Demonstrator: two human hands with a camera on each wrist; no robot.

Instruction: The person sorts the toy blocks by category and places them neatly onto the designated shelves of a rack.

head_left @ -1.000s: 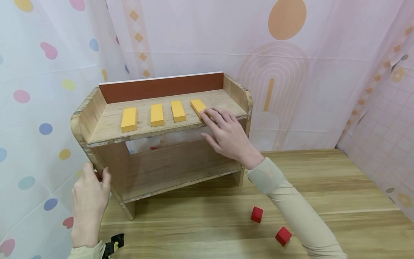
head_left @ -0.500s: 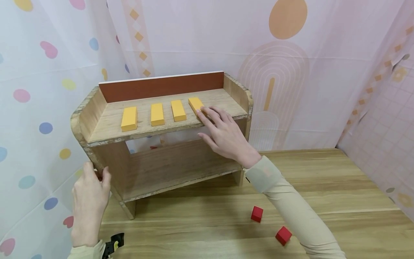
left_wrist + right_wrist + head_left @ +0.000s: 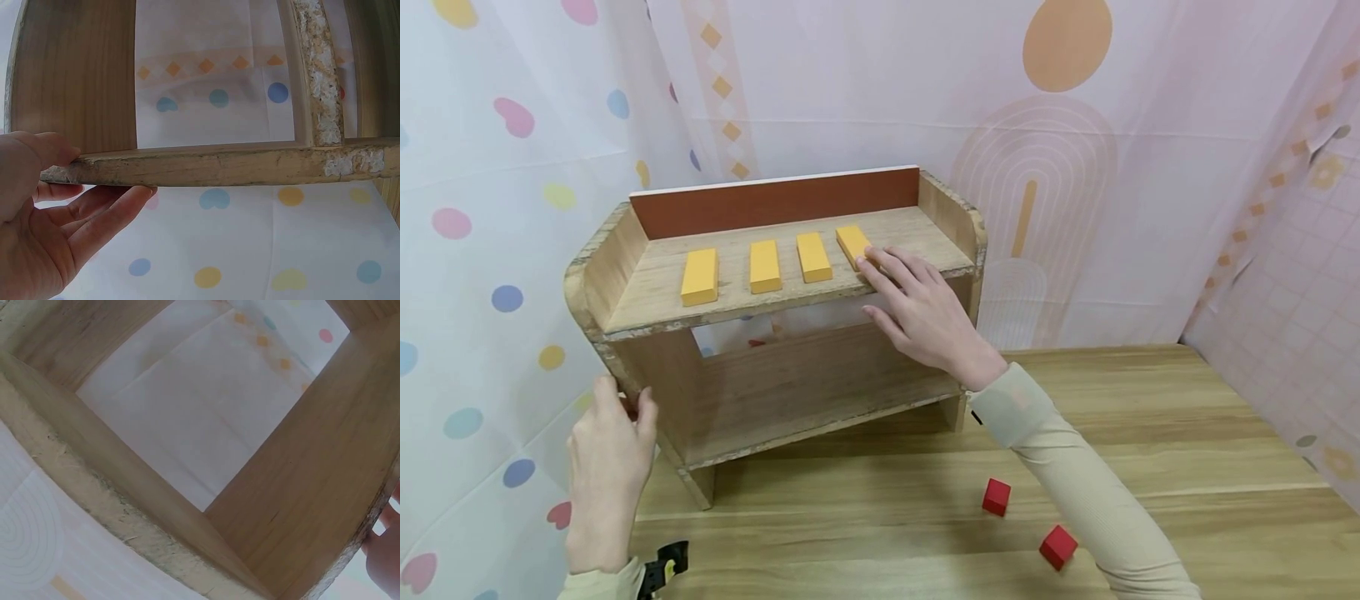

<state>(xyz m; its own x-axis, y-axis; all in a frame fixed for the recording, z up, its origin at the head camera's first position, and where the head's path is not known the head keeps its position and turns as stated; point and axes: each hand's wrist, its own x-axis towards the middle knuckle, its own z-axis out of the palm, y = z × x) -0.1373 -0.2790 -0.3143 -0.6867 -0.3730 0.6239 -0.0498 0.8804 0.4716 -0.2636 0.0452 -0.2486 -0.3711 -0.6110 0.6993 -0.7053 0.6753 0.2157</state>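
Observation:
My left hand (image 3: pixel 610 462) grips the edge of the left side panel (image 3: pixel 206 165) of a small wooden shelf, thumb on one face and fingers on the other. On the upper board (image 3: pixel 775 312), several yellow rectangular blocks lie in a loose row. My right hand (image 3: pixel 928 312) rests its fingertips on the rightmost yellow block (image 3: pixel 852 242), covering its near end. The right thumb hangs lower, in front of the board's edge. In the right wrist view, part of the right hand (image 3: pixel 384 550) shows beside the board's rough edge; the blocks are out of that view.
Two red cubes, a farther cube (image 3: pixel 996 497) and a nearer cube (image 3: pixel 1058 547), lie on the wooden table (image 3: pixel 850 533) near my right forearm. A reddish-brown back strip (image 3: pixel 775 202) closes the upper board's rear. Patterned curtains (image 3: pixel 850 83) hang behind and at both sides.
The right hand and the rightmost yellow block have shifted slightly left and back since a second ago, then stayed nearly still. The left hand keeps its place.

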